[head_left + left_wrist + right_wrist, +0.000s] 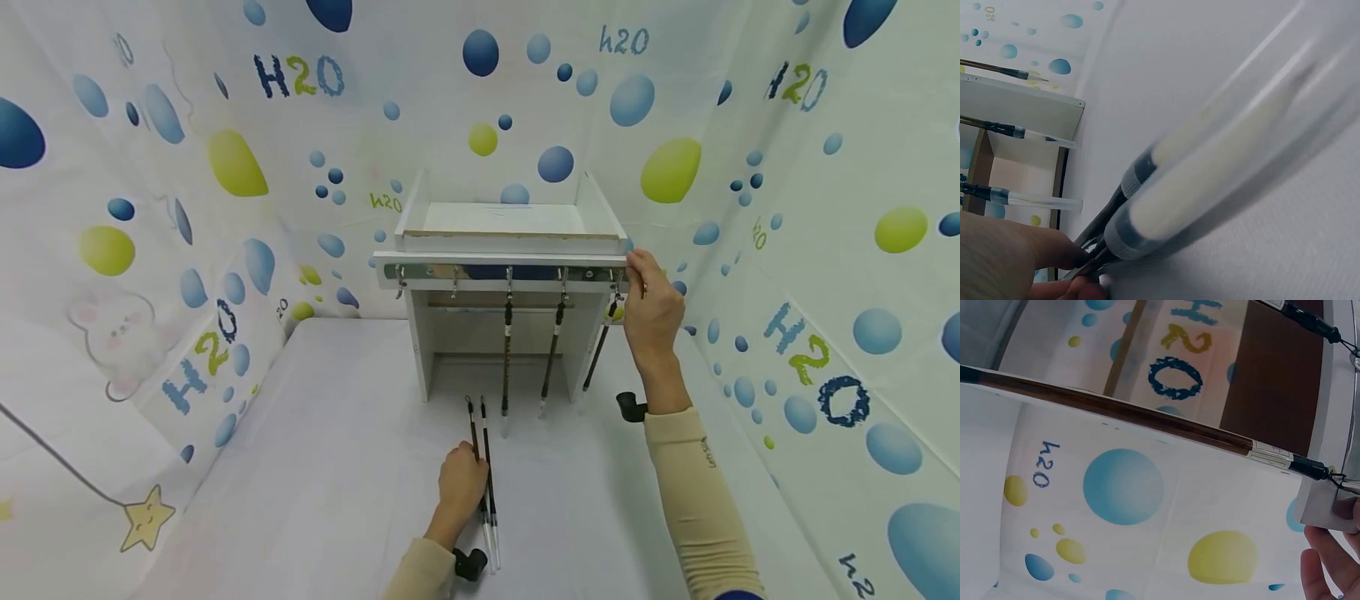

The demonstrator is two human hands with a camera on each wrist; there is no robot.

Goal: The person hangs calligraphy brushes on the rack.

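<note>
My left hand [461,483] pinches a calligraphy brush [473,429] low over the white table. A second brush [490,479] lies close alongside; whether the fingers also hold it cannot be told. In the left wrist view, pale bristles [1179,194] show through clear caps beyond the thumb and fingers. My right hand [654,304] grips the right end of a white shelf rack [517,245], beside the last hook. Three brushes hang by loops from its metal hook rail [480,272], including a middle one [553,354] and a right one [1147,415].
Two hooks at the rail's left carry nothing, such as the leftmost hook [400,283]. A bubble-printed curtain [480,108] surrounds the white table [337,467] at the back and sides. A black wrist camera [632,407] sits under my right wrist.
</note>
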